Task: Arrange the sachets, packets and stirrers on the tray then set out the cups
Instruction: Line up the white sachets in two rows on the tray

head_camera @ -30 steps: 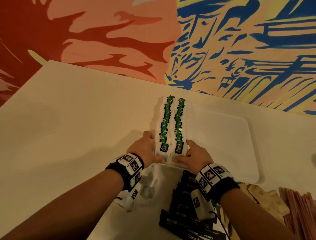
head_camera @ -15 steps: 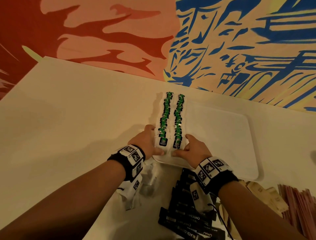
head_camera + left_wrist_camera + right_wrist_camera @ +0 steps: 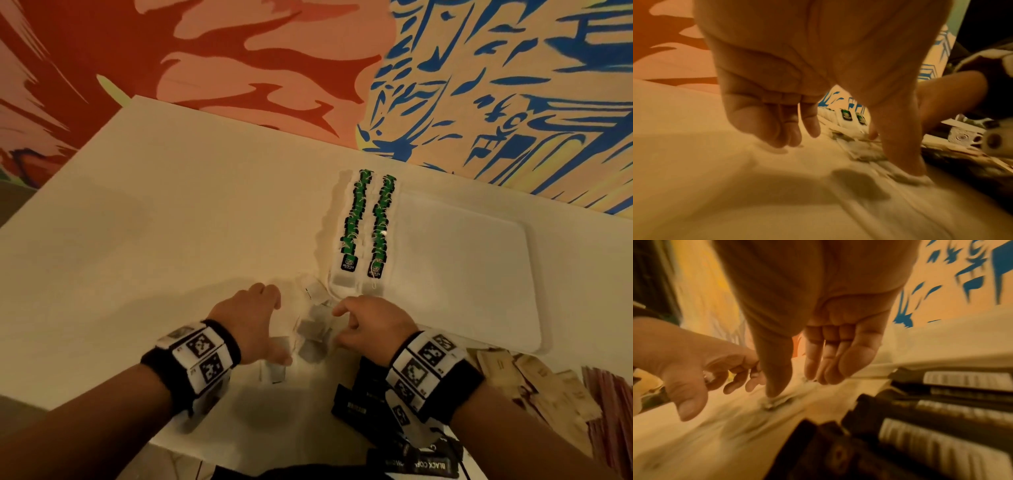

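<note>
Two rows of green-tagged tea bags (image 3: 368, 222) lie along the left side of the white tray (image 3: 462, 274). Just in front of the tray's near left corner, several loose tea bags (image 3: 313, 330) lie on the table between my hands. My left hand (image 3: 274, 325) is left of them with its fingers relaxed; in the left wrist view its thumb (image 3: 906, 155) touches one loose tea bag (image 3: 914, 179). My right hand (image 3: 339, 325) is right of them, open. Its thumb (image 3: 777, 378) rests on another tea bag (image 3: 774, 401). Neither hand holds anything.
Black coffee sachets (image 3: 363, 407) lie under my right wrist near the table's front edge. Brown sachets (image 3: 534, 380) and reddish stirrers (image 3: 613, 411) lie at the right, in front of the tray. The white table (image 3: 171, 240) stretches left, with a painted wall behind it.
Both hands let go of the near ends of the tea bag rows on the tray and drew back to the loose tea bags on the table.
</note>
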`<action>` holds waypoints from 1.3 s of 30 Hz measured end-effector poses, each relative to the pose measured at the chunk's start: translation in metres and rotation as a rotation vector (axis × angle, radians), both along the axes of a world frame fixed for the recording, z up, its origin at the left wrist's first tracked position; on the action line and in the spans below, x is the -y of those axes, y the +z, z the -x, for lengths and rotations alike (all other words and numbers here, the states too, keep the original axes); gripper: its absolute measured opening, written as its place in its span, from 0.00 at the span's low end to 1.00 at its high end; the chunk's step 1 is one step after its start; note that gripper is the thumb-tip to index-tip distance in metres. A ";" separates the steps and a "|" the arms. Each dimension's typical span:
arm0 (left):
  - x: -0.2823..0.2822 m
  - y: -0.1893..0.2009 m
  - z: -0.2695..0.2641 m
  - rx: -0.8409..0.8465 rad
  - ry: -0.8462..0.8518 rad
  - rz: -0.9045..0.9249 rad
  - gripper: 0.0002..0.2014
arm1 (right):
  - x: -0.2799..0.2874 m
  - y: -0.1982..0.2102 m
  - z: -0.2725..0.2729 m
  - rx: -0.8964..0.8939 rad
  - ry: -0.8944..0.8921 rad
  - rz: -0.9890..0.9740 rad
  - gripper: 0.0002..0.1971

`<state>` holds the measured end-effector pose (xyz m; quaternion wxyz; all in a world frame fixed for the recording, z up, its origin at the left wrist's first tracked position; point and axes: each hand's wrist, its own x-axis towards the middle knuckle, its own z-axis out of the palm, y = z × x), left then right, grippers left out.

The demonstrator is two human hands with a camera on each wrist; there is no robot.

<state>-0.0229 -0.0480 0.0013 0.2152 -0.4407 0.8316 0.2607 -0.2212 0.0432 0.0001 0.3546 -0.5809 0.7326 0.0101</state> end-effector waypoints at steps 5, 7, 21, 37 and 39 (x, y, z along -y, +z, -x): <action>-0.026 -0.014 -0.006 0.031 0.012 0.018 0.36 | 0.002 -0.004 -0.019 -0.055 0.137 -0.014 0.37; -0.026 -0.019 -0.004 0.004 0.025 -0.019 0.27 | 0.003 -0.008 -0.025 -0.059 0.173 -0.004 0.38; 0.009 -0.020 0.038 -0.407 0.142 -0.050 0.12 | -0.002 -0.007 -0.005 -0.084 0.000 0.043 0.17; 0.013 -0.007 0.050 -0.341 -0.021 0.060 0.05 | 0.009 -0.006 -0.004 0.087 -0.147 0.260 0.27; 0.014 -0.001 0.052 -0.359 -0.025 0.042 0.05 | 0.011 -0.006 -0.003 0.136 -0.178 0.279 0.25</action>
